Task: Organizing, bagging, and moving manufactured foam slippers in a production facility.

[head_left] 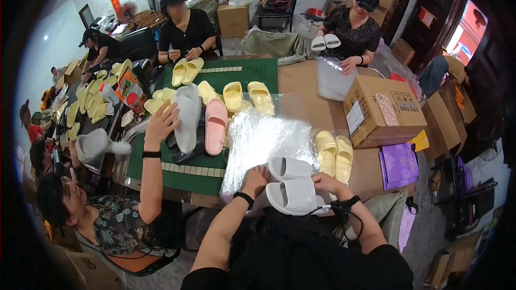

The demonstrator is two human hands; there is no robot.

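A pair of pale grey slide slippers point(291, 196) is right in front of me, one partly over the other. My right hand point(329, 183) is closed on their right side. My left hand point(255, 181) is beside their left side with bent fingers, at the near edge of a stack of clear plastic bags point(263, 139); its fingertips are partly hidden. A pair of yellow slippers point(334, 156) lies in clear plastic to the right of the bags. One pink slipper point(216, 127) lies to the left of the stack.
Left of me a seated person raises a hand point(161, 123) beside an upright grey slipper point(187, 118). Several yellow slippers point(233, 96) lie across the table. A cardboard box point(379, 115) bears a pink phone case; purple bags point(399, 166) lie nearby. Other people sit across the table.
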